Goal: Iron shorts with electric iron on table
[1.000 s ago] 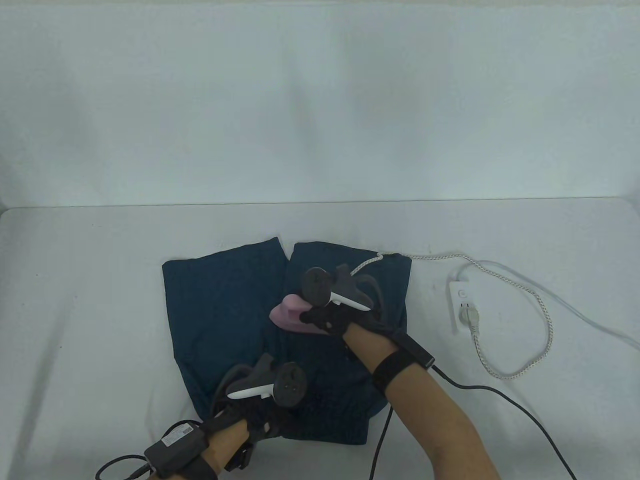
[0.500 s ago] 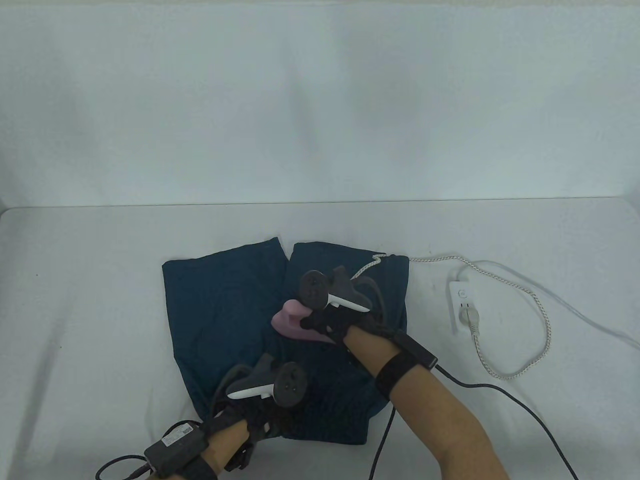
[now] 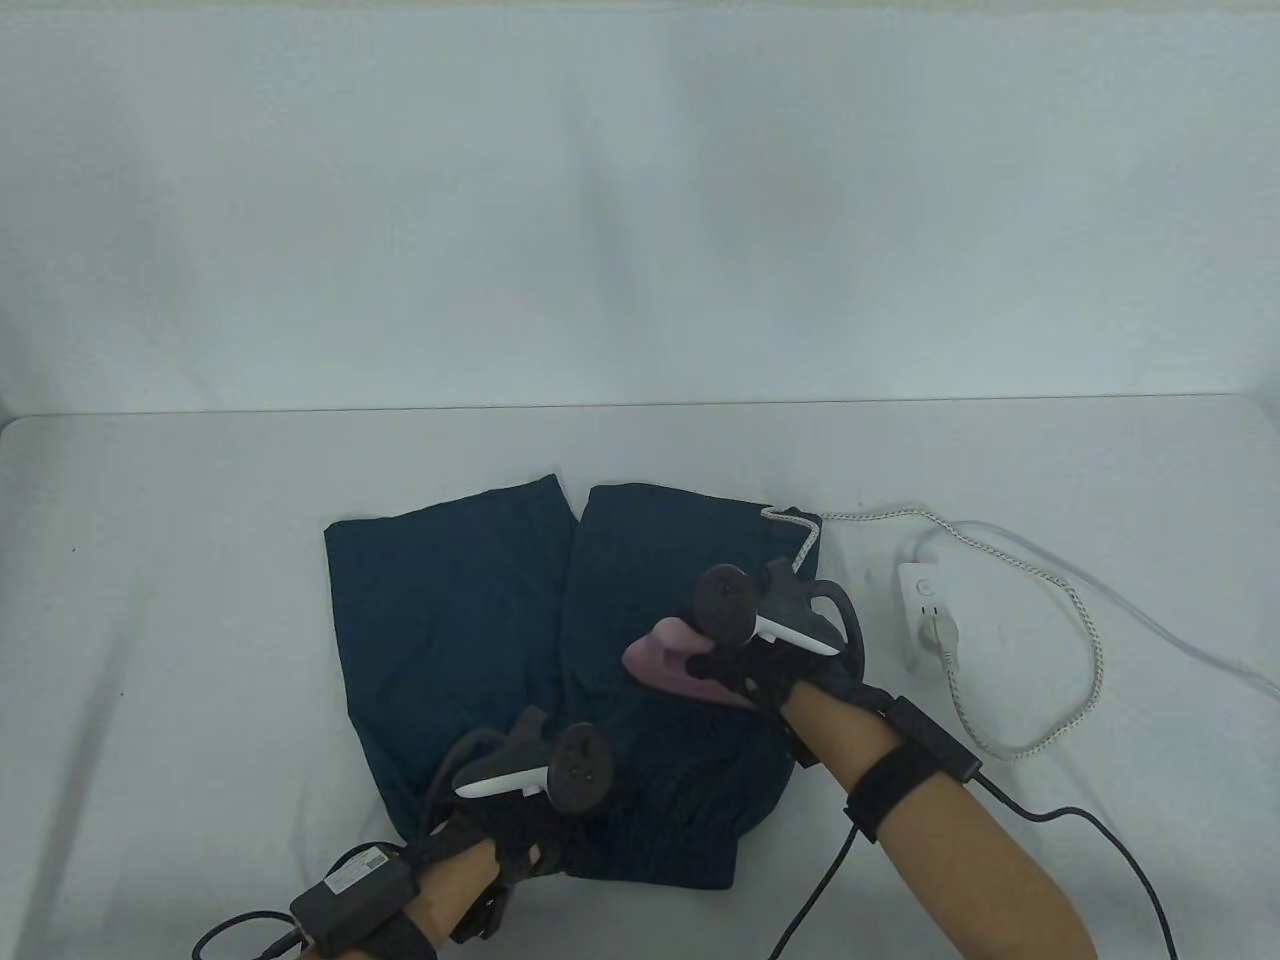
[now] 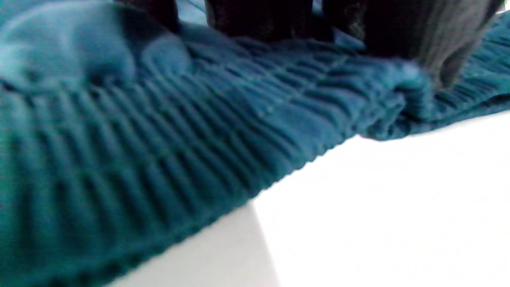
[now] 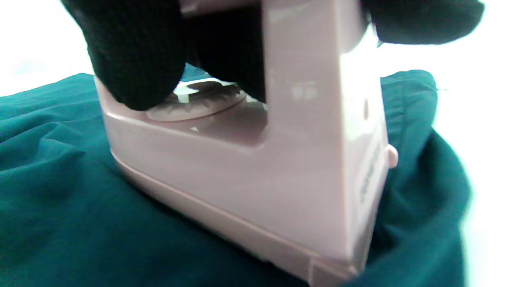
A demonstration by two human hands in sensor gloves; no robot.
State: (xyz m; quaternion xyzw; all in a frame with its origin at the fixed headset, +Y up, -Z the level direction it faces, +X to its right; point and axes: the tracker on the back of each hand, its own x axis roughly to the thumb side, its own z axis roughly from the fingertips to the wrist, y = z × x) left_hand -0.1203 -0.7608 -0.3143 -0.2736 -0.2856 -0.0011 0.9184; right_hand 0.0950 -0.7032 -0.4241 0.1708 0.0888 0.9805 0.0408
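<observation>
White counter (image 3: 180, 600) carries dark teal shorts (image 3: 450, 600) spread flat, with a pale wall behind them. On the right leg of the shorts stands a pink electric iron (image 3: 672, 665), and the right hand (image 3: 770, 665) is wrapped around its handle. The left hand (image 3: 525, 840) presses flat on the ribbed waistband (image 4: 167, 159) of the shorts. Right of the shorts lies a white power strip (image 3: 925, 610) with a braided cord (image 3: 1095, 650).

Left hand (image 3: 520, 850) fingers hidden under tracker; left wrist view blurred, fingers (image 4: 259, 18) cut off at top edge. Iron (image 3: 680, 665) mostly covered by right hand (image 3: 770, 670); soleplate unseen. Power strip (image 3: 925, 610) markings too small to read
</observation>
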